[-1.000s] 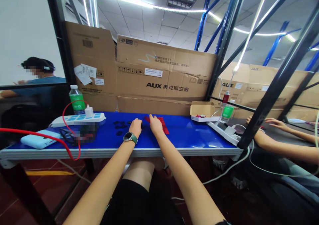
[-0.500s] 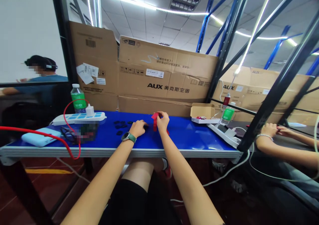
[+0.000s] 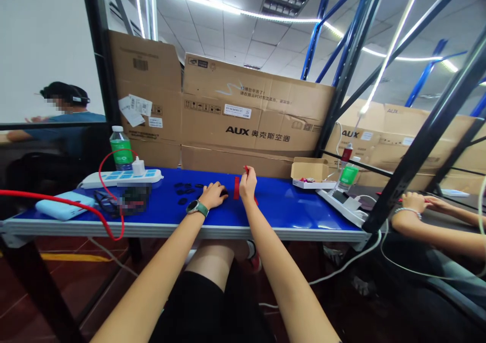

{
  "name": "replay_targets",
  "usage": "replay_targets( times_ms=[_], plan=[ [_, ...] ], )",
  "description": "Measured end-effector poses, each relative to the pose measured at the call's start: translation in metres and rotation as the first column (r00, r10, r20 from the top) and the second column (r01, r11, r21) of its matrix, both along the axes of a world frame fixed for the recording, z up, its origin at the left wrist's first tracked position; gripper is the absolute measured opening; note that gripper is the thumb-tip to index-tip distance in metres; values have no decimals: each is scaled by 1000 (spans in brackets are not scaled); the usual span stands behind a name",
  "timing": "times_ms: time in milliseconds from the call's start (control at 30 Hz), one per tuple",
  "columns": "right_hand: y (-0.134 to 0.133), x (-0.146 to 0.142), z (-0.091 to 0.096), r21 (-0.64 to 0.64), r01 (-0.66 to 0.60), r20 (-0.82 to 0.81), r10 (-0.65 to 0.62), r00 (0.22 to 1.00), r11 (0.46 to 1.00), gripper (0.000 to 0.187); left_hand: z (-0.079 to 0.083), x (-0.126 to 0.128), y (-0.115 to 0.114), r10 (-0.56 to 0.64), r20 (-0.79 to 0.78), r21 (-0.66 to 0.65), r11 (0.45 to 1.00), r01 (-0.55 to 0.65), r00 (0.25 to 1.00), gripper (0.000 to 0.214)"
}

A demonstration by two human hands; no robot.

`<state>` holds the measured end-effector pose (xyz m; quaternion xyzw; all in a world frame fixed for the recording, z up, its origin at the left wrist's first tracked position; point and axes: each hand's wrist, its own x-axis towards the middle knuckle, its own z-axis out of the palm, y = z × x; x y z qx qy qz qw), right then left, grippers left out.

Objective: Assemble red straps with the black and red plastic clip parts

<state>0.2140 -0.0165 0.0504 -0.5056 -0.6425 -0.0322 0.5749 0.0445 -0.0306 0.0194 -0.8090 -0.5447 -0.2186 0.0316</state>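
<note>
My right hand (image 3: pixel 248 183) is raised just over the table, its fingers closed on a red strip (image 3: pixel 236 187), which looks like ribbon or webbing. One length of the strip hangs beside the fingers, and a red tip shows above them. My left hand (image 3: pixel 213 196), with a watch (image 3: pixel 193 207) on the wrist, rests low on the blue table (image 3: pixel 283 206). Its fingers curl over a small black piece (image 3: pixel 225 191), mostly hidden beneath them. Several similar small black pieces (image 3: pixel 183 200) lie left of this hand.
A white power strip (image 3: pixel 123 177), a light-blue case (image 3: pixel 65 205) and a green-labelled bottle (image 3: pixel 120 151) stand at left, with a red cable crossing. At right are an open cardboard box (image 3: pixel 309 170) and another power strip (image 3: pixel 337 206). A co-worker's hands (image 3: pixel 421 201) work beyond the post.
My right hand has turned, and the red flap above its fingers now shows only as a small tip. My left fingers have moved slightly right and spread over the black piece.
</note>
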Motion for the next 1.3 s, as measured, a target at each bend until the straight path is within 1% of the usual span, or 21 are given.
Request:
replay_targets(
  times_ms=[100, 167, 233, 300, 367, 433, 500, 533, 600, 667, 700, 733, 800, 933, 1000, 1100, 1167, 1233, 1300],
  plan=[
    [-5, -3, -1, -19, 10, 86, -8, 996, 1000, 41, 1, -2, 1, -46, 81, 15, 999, 45, 996, 26],
    [-8, -6, -2, -13, 12, 131, -10, 991, 1000, 39, 3, -3, 3, -105, 195, 47, 994, 98, 975, 31],
    [-9, -8, -3, -18, 10, 165, -7, 986, 1000, 39, 5, -4, 4, -163, 333, 90, 986, 140, 929, 33],
    [-8, -9, -3, -38, 11, 189, -4, 982, 999, 40, 8, -4, 5, -178, 451, 132, 982, 132, 875, 31],
    [-4, -9, -2, -54, 10, 202, 1, 979, 999, 39, 11, -4, 5, -163, 549, 159, 983, 89, 820, 29],
    [-1, -8, -2, -60, 2, 210, 11, 978, 998, 36, 14, -4, 5, -146, 628, 158, 986, 59, 764, 30],
    [2, -7, -1, -64, -9, 220, 23, 975, 998, 32, 14, -5, 6, -132, 669, 140, 989, 51, 731, 34],
    [2, -6, -1, -67, -10, 226, 25, 974, 998, 31, 13, -6, 6, -118, 667, 130, 991, 42, 736, 35],
    [3, -5, -1, -72, -3, 233, 19, 972, 997, 29, 10, -8, 7, -54, 608, 112, 994, -18, 792, 35],
    [3, -5, -1, -78, 10, 227, 8, 974, 997, 28, 7, -10, 6, 88, 487, 74, 987, -142, 869, 34],
    [2, -5, -1, -83, 15, 221, 3, 975, 996, 29, 5, -11, 4, 179, 416, 45, 975, -217, 892, 33],
    [3, -5, -1, -88, 21, 212, -2, 977, 996, 29, 4, -11, 3, 264, 350, 18, 957, -288, 899, 32],
    [3, -5, -2, -102, 29, 187, -10, 982, 994, 30, 3, -11, -2, 383, 262, 10, 917, -399, 886, 31],
    [5, -4, -3, -115, 24, 146, -7, 989, 993, 31, 4, -8, -11, 487, 228, 113, 847, -520, 843, 27],
    [6, -4, -3, -119, 20, 132, -4, 991, 993, 30, 5, -7, -14, 517, 233, 100, 830, -549, 824, 28],
    [7, -4, -5, -129, 14, 90, -2, 996, 992, 28, 6, -6, -15, 551, 244, 2, 823, -569, 798, 35],
    [8, -4, -6, -114, -7, 54, 13, 998, 993, 26, 5, -6, -14, 586, 218, -55, 806, -590, 781, 37],
    [11, -3, -9, -63, -50, 14, 51, 999, 997, 23, 2, -6, -13, 616, 178, -47, 785, -618, 768, 37],
    [15, -3, -12, 6, -98, -26, 98, 995, 995, 19, 0, -5, -11, 631, 150, 4, 769, -639, 761, 37]
  ],
)
